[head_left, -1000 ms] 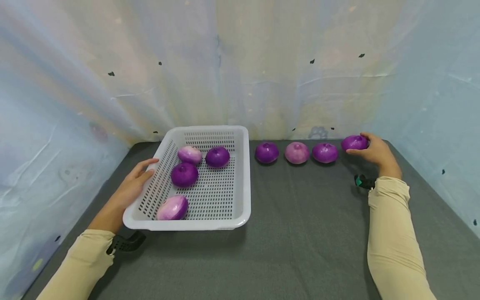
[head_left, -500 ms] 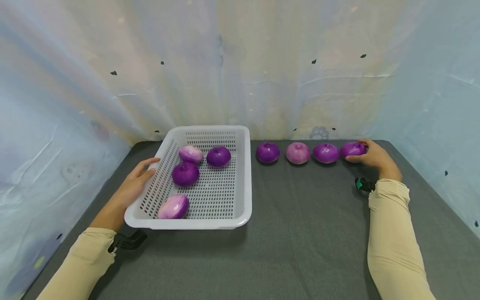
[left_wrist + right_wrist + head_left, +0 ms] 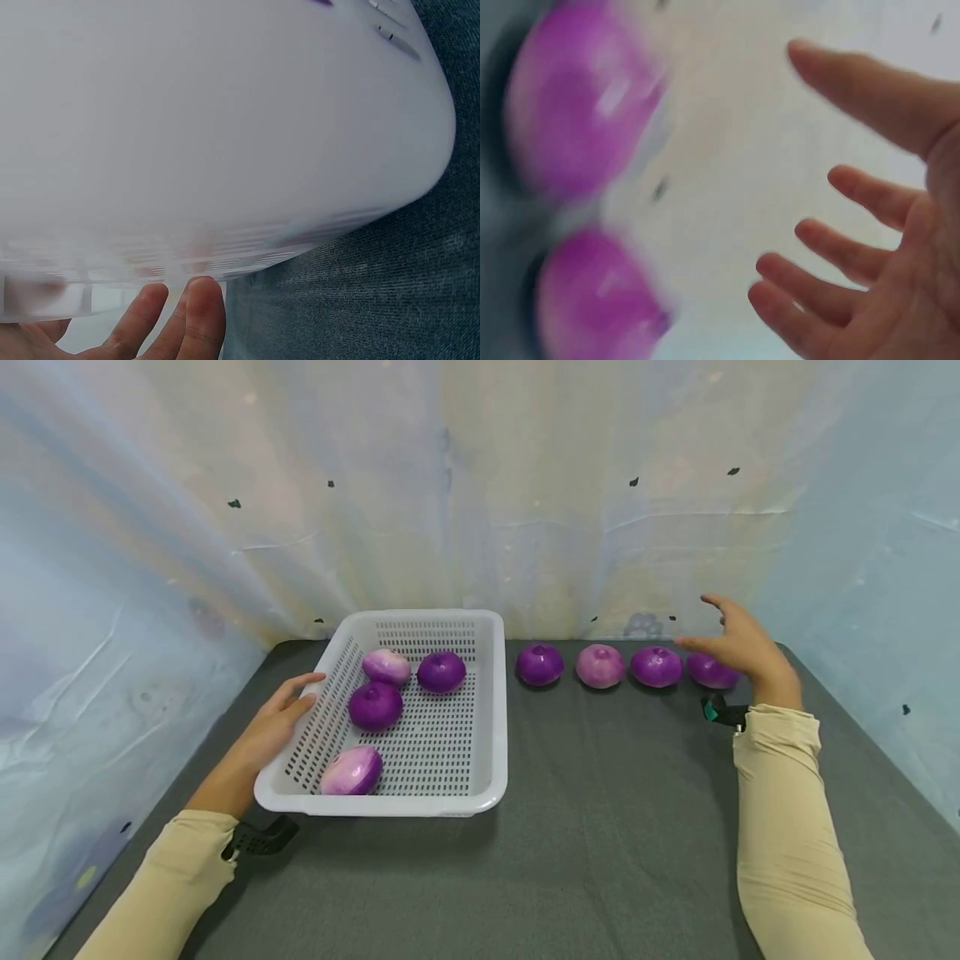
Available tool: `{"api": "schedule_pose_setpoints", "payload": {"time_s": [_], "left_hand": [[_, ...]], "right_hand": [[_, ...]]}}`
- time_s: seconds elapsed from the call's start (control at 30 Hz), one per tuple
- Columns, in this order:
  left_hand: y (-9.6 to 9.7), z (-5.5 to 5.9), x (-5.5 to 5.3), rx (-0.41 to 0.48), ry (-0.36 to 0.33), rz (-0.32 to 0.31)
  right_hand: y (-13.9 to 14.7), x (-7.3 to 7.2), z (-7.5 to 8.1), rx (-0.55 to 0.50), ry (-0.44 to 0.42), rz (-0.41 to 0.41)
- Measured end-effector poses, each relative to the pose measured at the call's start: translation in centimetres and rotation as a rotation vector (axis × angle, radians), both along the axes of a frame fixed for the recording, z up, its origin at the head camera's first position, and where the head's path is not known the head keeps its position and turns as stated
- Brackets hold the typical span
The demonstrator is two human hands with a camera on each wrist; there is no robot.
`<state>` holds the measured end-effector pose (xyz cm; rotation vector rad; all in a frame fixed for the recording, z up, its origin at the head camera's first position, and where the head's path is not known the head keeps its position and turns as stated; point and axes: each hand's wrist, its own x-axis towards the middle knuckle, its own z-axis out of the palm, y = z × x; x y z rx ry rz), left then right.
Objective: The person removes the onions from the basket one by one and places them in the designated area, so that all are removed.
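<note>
My left hand (image 3: 266, 739) holds the left rim of a white perforated plastic basket (image 3: 491, 727). Its fingertips show against the basket's slotted outer wall in the left wrist view. Inside lie several red onions, such as a dark purple onion (image 3: 375, 706) and a paler one (image 3: 352, 771) near the front wall. At the back right my right hand (image 3: 750, 652) is raised with nothing in it, thumb and fingers spread. Just beneath it is the rightmost onion (image 3: 711, 671) of a row, partly hidden by the hand. Two onions (image 3: 585, 105) appear blurred beside the open palm in the right wrist view.
The row along the table's back edge continues leftward with a purple onion (image 3: 656, 667), a pinker onion (image 3: 600, 666) and a dark onion (image 3: 540, 664) near the basket. Grey cloth (image 3: 600, 827) covers the table. Pale patterned curtains (image 3: 525, 485) enclose the back and sides.
My right hand set the rightmost onion down at the end of the row, let go and rose above it with fingers spreading. My left hand stays on the basket.
</note>
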<state>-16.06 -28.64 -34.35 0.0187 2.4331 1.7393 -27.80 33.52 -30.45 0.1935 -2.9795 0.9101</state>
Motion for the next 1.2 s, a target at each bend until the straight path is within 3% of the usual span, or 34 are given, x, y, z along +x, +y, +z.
{"api": "schedule_pose_setpoints", "payload": {"time_s": [0.2, 0.37, 0.53, 0.67, 0.87, 1.03, 1.2], "left_hand": [[-0.6, -0.1, 0.2, -0.027, 0.010, 0.008], [-0.7, -0.2, 0.3, 0.009, 0.000, 0.008], [-0.1, -0.3, -0.1, 0.038, -0.007, 0.001], [-0.1, -0.2, -0.2, 0.011, -0.001, 0.008], [-0.8, -0.2, 0.8, -0.035, 0.010, 0.039], [-1.3, 0.1, 1.7, -0.053, -0.005, 0.066], [-1.8, 0.5, 2.0, -0.056, 0.006, 0.085]], "right_hand": [[-7.2, 1.2, 3.2, -0.179, 0.043, 0.207], [-12.1, 2.2, 3.8, -0.246, 0.063, 0.384], [-15.0, 3.0, 3.2, -0.226, 0.072, 0.519], [-17.9, 3.8, 2.0, -0.196, 0.091, 0.602], [-22.6, 4.2, -0.4, -0.153, 0.109, 0.727], [-26.6, 3.7, -1.2, -0.119, 0.124, 0.794], [-30.7, 2.2, -0.8, 0.000, 0.151, 0.794]]}}
